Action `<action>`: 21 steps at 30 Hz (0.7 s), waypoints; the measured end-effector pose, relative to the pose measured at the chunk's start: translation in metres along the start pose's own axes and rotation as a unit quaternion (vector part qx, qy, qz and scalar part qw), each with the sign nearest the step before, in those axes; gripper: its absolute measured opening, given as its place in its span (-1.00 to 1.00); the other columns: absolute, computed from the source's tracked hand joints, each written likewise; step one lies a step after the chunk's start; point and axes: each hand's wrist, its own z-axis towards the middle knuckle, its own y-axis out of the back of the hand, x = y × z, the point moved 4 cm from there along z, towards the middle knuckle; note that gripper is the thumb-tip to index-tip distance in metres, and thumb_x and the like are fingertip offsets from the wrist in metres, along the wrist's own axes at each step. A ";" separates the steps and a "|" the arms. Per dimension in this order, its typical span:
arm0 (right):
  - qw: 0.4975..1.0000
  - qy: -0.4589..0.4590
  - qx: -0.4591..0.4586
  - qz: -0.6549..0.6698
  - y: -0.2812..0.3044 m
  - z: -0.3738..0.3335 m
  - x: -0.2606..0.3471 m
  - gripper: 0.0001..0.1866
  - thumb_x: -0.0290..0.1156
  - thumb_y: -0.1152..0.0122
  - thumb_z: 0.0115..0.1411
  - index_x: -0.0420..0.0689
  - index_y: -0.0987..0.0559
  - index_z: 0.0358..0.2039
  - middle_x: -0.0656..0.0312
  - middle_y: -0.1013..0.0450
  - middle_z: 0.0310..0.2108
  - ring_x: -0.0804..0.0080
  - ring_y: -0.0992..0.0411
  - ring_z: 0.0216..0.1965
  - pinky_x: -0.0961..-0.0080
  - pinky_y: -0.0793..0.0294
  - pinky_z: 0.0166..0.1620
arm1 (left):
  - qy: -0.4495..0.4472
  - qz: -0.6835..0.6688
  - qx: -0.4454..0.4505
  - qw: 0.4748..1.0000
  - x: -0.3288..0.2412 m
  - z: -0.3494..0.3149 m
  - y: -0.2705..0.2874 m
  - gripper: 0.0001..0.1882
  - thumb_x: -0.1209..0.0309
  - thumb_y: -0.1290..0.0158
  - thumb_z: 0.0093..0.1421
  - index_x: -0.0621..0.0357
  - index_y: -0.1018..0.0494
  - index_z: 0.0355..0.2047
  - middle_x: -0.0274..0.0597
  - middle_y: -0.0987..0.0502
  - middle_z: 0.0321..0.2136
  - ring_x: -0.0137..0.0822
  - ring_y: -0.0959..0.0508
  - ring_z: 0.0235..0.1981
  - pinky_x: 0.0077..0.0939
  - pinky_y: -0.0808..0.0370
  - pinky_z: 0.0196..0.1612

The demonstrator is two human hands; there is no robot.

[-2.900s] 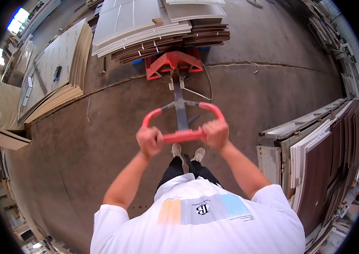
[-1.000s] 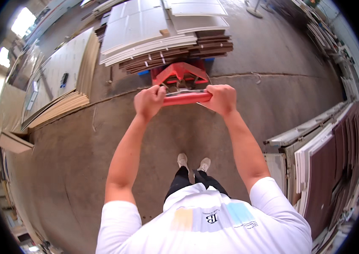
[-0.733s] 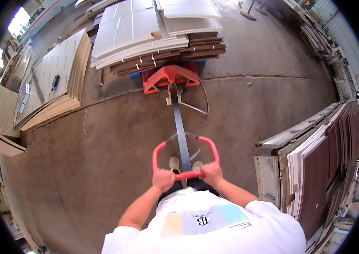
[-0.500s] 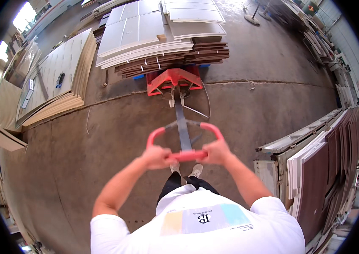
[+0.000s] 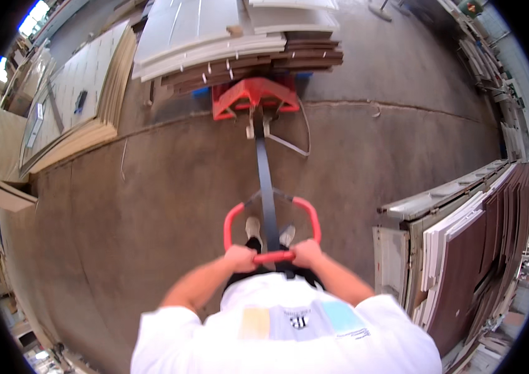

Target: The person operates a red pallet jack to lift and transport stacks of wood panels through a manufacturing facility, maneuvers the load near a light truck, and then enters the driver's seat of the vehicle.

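Note:
Both my hands grip the red loop handle (image 5: pixel 274 256) of a pallet jack. My left hand (image 5: pixel 241 258) is wrapped round the loop's near left corner, and my right hand (image 5: pixel 307 254) round its near right corner. A dark steel shaft (image 5: pixel 266 187) runs from the loop away to the red pallet jack body (image 5: pixel 256 95). Beyond that body lies a stack of flat panels (image 5: pixel 189 28), white and grey on top with brown ones (image 5: pixel 308 55) lower down. Bits of blue show under the load. The forks are hidden beneath it.
On the left lies a stack of large pale boards (image 5: pixel 83 93) with a small dark tool (image 5: pixel 80 101) on top. To the right, white and brown panels (image 5: pixel 458 268) lean upright in a row. A pale strap (image 5: pixel 289 148) trails on the concrete floor beside the shaft.
My hands have drawn the handle down and nearer to my body, and my elbows bend more. The loaded jack sits higher in the picture, and my feet now show inside the loop.

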 end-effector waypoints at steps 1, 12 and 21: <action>0.995 -0.004 0.098 0.006 0.016 0.005 -0.004 -0.71 -0.01 -0.39 0.07 0.08 -0.73 -0.33 0.16 -0.68 -0.36 0.12 -0.68 -0.27 0.06 -0.59 -0.20 | -0.021 -0.022 0.019 0.999 0.002 0.001 0.023 -0.54 -0.09 -0.18 0.21 -0.05 -0.58 -0.09 -0.01 -0.71 -0.26 0.07 -0.72 -0.18 0.04 -0.62 -0.07; 0.877 0.132 -0.460 -0.028 0.218 -0.028 0.032 -0.45 0.10 -0.60 -0.16 0.10 -0.38 -0.77 0.30 -0.34 -0.78 0.30 -0.45 -0.66 0.27 -0.40 -0.46 | -0.152 0.043 -0.550 0.820 -0.005 -0.110 0.178 -0.71 0.17 -0.34 -0.12 -0.11 -0.41 -0.66 -0.28 -0.45 -0.74 -0.17 -0.52 -0.69 -0.17 -0.45 -0.53; 0.983 0.040 0.179 0.016 0.041 0.006 -0.022 -0.53 0.24 -0.34 0.09 0.21 -0.79 -0.16 0.15 -0.70 -0.29 0.06 -0.67 -0.20 0.08 -0.63 -0.08 | -0.080 -0.025 0.028 0.996 -0.001 0.015 0.022 -0.53 -0.08 -0.18 0.16 -0.08 -0.64 -0.07 -0.02 -0.72 -0.25 0.07 -0.71 -0.14 0.01 -0.62 -0.06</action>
